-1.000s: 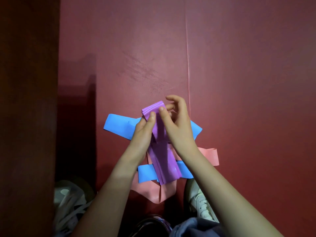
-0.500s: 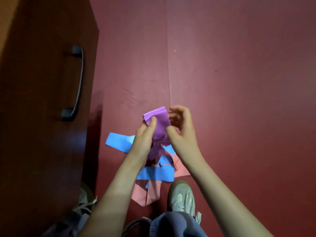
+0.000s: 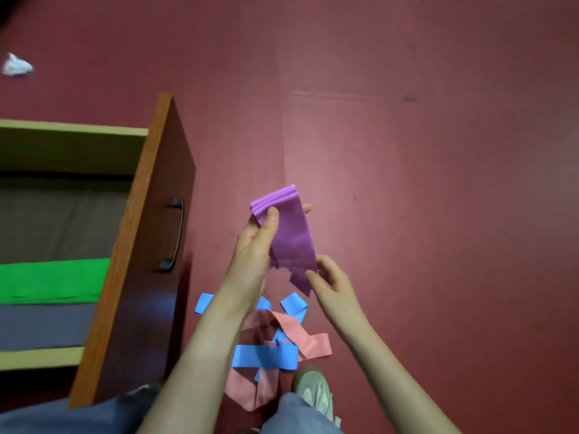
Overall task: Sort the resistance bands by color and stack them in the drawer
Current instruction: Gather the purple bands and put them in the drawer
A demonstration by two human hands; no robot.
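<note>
I log a purple band [image 3: 289, 233], plain. Maroon floor [image 3: 423, 183] — on it blue bands [image 3: 264, 355] and salmon-pink bands [image 3: 313, 343]. Reddish-brown drawer [image 3: 150, 233], pale yellow edges — inside, a bright green band [image 3: 53, 280] beside a slate-grey strip [image 3: 44, 324].

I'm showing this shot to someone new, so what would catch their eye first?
The folded purple band stands out mid-frame, gripped at its top by the left hand and pinched at its lower end by the right hand. Next comes the bright green band lying in the open drawer on the left, then the tangle of blue and pink bands on the red floor below the hands.
</note>
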